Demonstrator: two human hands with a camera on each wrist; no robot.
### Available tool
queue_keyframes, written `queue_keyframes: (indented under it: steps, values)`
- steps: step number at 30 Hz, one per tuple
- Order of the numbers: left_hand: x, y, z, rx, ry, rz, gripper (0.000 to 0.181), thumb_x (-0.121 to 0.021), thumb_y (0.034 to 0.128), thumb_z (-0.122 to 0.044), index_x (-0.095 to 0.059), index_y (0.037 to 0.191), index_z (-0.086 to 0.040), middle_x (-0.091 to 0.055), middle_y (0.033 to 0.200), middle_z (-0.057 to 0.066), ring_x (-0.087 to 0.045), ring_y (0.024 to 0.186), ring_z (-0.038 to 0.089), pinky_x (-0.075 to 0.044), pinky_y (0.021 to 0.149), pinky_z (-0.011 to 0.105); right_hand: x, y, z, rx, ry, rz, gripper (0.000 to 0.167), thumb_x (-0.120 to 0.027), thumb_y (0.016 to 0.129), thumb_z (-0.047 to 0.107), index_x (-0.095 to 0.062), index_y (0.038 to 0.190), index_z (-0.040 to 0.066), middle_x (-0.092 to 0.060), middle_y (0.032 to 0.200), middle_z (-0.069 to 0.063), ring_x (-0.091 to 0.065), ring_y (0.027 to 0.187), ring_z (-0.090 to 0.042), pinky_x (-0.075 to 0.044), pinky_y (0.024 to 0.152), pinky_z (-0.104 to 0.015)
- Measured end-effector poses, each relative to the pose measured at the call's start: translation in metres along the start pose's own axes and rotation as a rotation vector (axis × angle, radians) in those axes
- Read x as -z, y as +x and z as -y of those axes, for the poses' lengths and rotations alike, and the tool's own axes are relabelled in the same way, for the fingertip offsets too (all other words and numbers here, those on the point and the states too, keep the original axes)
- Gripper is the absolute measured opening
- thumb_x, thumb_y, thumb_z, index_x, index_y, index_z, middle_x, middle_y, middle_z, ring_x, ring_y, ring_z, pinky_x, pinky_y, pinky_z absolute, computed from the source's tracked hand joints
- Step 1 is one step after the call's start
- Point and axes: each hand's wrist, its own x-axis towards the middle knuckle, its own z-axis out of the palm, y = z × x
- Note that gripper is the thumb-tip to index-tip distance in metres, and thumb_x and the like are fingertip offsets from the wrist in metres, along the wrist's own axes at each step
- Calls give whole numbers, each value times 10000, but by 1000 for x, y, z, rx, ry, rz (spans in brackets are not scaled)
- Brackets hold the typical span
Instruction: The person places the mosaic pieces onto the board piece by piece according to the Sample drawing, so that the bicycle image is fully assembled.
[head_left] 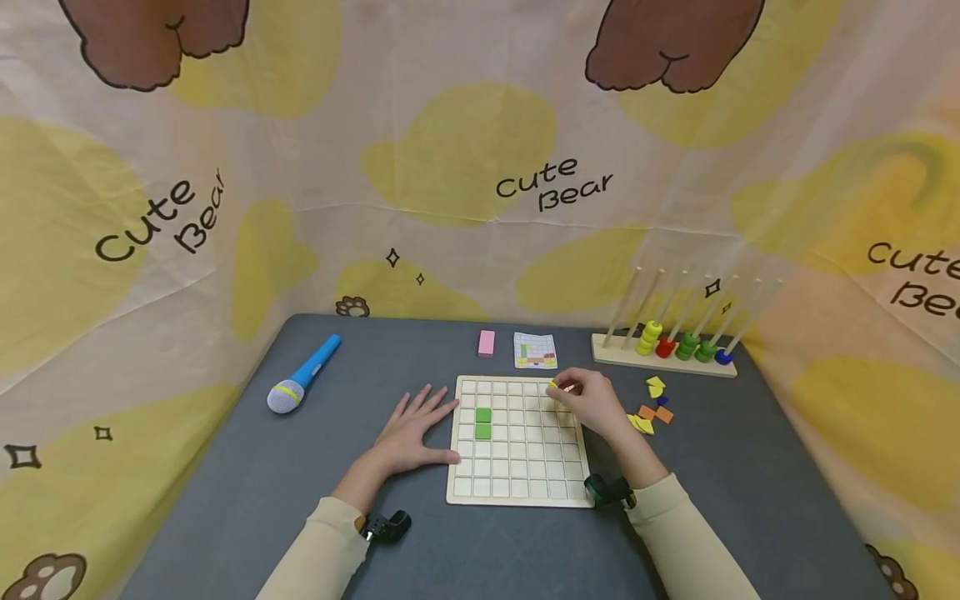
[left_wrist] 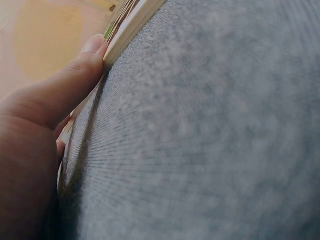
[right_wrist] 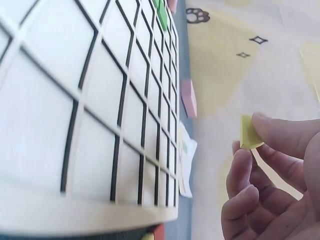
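Observation:
A white grid board (head_left: 519, 486) with a pale wooden frame lies on the table, and two green square tiles (head_left: 483, 423) sit in neighbouring cells near its left side. My left hand (head_left: 408, 432) rests flat with spread fingers at the board's left edge; in the left wrist view its thumb (left_wrist: 75, 82) touches the frame. Above the board's far right corner, my right hand (head_left: 588, 402) pinches a small yellow tile (right_wrist: 249, 132) between thumb and fingers. The right wrist view shows this tile raised off the grid, with one curved edge.
Loose yellow, orange and blue pieces (head_left: 651, 408) lie right of the board. Behind it are a pink block (head_left: 486, 343) and a pattern card (head_left: 536, 351). A peg stand (head_left: 664, 357) with coloured beads stands back right; a blue toy microphone (head_left: 303, 375) lies at left.

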Motion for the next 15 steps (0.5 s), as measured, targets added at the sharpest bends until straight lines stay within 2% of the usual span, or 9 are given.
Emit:
queue_keyframes:
  steps: [9, 15]
  values:
    - [1, 0, -1, -4, 1, 5, 1018, -659, 771, -779, -289, 1603, -323, -173, 1695, -21, -27, 1584, 264, 24, 1251, 565, -20, 0, 12, 22, 42, 42, 147, -786, 894, 228, -765, 964, 99, -718, 854, -6, -594, 719, -152, -494, 613, -282]
    - [1, 1, 0, -14, 2, 3, 1014, -657, 775, -777, -295, 1602, -316, -177, 1695, -13, -33, 1583, 274, 19, 1249, 572, -34, 2, 18, -4, 52, 87, 137, -794, 888, 233, -776, 957, 117, -710, 839, 14, -574, 719, -149, -483, 634, -277]
